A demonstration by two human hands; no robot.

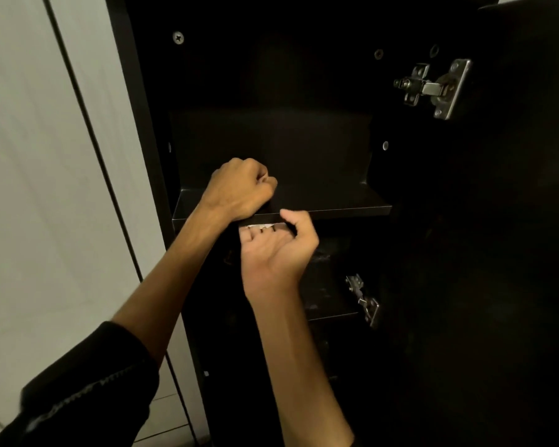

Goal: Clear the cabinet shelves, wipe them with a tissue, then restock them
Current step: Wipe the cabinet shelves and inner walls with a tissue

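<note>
- R hand (276,250) sat palm-up under the shelf (329,201) front edge, pinching white tissue (265,226).
- L hand (242,188) fisted on top; contents hidden.
- Shelf ran left-right.

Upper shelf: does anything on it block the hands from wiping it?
Nothing visible does. The upper shelf shows a bare dark surface. The left hand rests fisted on its front edge; the right hand, just below that edge, holds something white, seemingly the tissue.

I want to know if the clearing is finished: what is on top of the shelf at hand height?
Only the left hand, curled into a fist, rests on the shelf; its visible surface is bare. The spot beneath the fist is covered, and the back is too dark to tell.
</note>
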